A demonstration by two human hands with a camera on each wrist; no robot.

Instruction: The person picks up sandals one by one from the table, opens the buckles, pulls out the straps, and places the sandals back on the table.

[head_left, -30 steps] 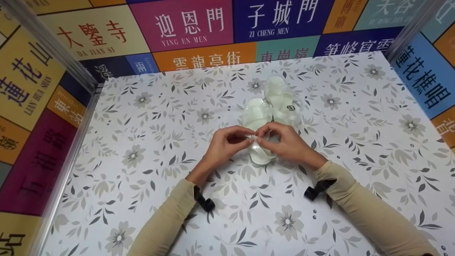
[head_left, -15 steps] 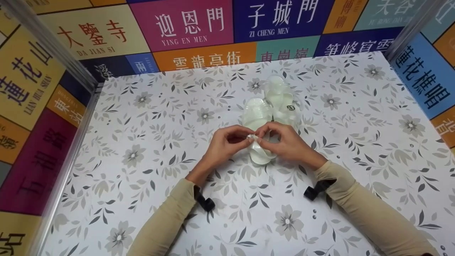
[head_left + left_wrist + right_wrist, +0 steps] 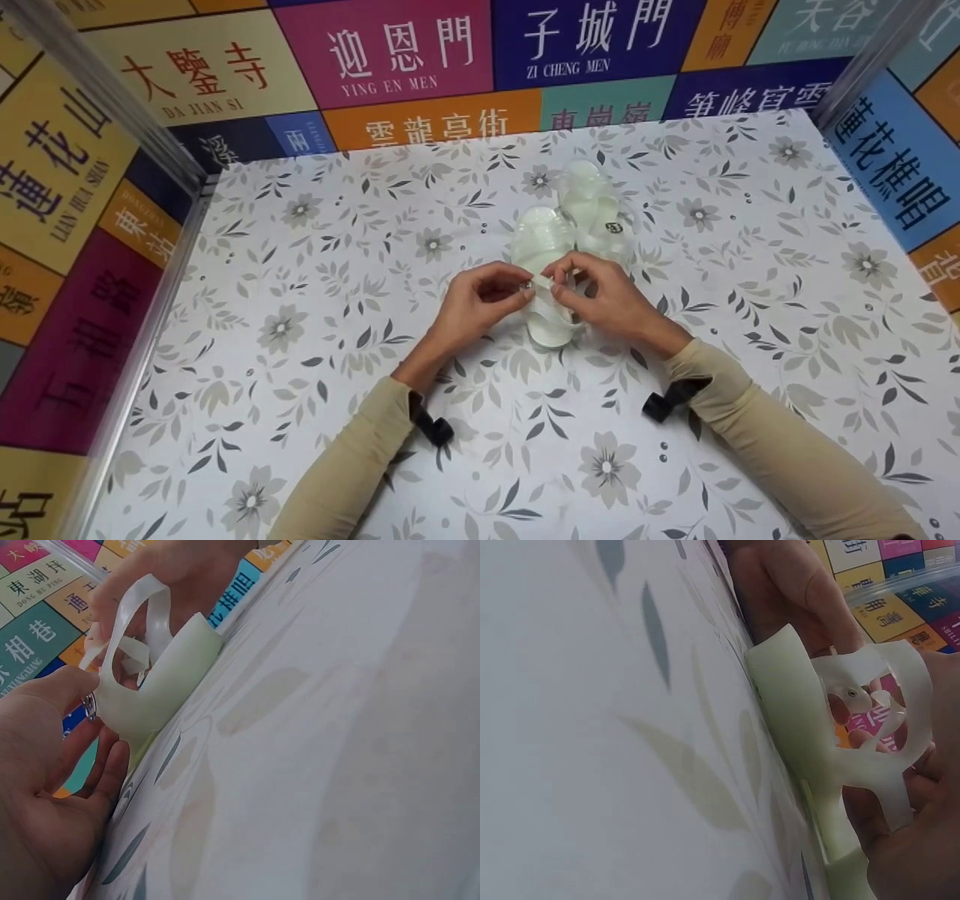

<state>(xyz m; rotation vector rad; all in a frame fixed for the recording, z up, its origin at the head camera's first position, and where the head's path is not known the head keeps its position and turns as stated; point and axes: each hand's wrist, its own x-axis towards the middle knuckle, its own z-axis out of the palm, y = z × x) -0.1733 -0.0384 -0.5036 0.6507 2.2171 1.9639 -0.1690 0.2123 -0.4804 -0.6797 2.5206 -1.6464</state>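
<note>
Two pale green jelly sandals lie on the floral-patterned table. My hands are at the nearer sandal (image 3: 551, 330), which sits flat with its heel strap standing up. My left hand (image 3: 484, 296) pinches the strap by a small metal buckle (image 3: 91, 706) on the sandal's side. From the other side my right hand (image 3: 600, 292) pinches the thin ankle strap (image 3: 541, 282) between thumb and forefinger. Fingers hide part of the strap, so I cannot tell whether it is through the buckle. Just behind, the other sandal (image 3: 585, 187) carries a dark round mark on its side.
White table covering (image 3: 360, 225) with grey flowers and leaves spreads around the sandals. Colourful lettered panels (image 3: 405, 52) stand along the back and both sides. Dark wrist bands (image 3: 431, 424) with small cameras are on both sleeves.
My right fingers have shifted slightly right and up, and a bit of pale strap now shows between the hands. My left hand and both sandals have hardly moved.
</note>
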